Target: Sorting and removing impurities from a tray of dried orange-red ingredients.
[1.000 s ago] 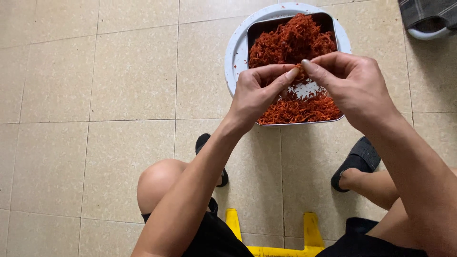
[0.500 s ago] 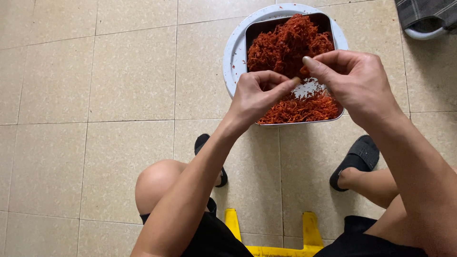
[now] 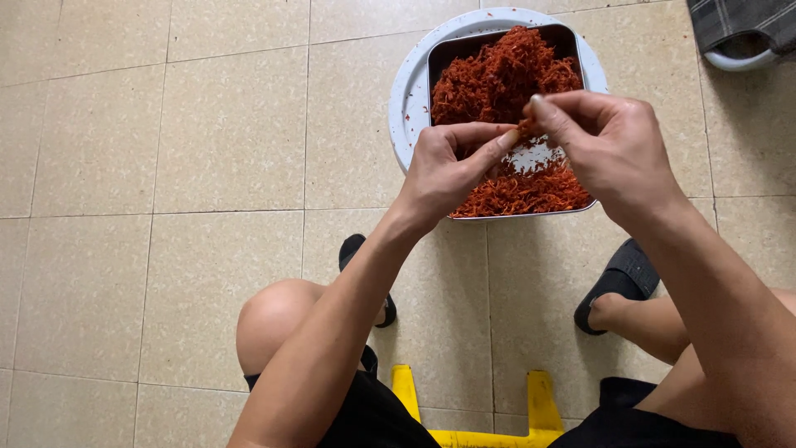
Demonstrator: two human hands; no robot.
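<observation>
A dark rectangular metal tray [image 3: 448, 58] heaped with red shredded strands [image 3: 506, 83] rests on a round white basin [image 3: 408, 91] on the tiled floor. Both hands hover over the tray's near half. My left hand [image 3: 448, 166] and my right hand [image 3: 609, 141] meet fingertip to fingertip and pinch a small red shred [image 3: 522, 129] between them. Beneath the fingers a patch of white grains [image 3: 535, 158] shows among the red strands.
I sit on a low yellow stool [image 3: 464, 415], knees apart, with black slippers [image 3: 618, 282] on both feet near the tray. A dark checked cloth over a white rim [image 3: 738, 33] lies at the top right. Beige floor tiles surround everything.
The two hands have stayed together over the tray, with the fingertips drawing closer around a shred. The tray and basin have not moved.
</observation>
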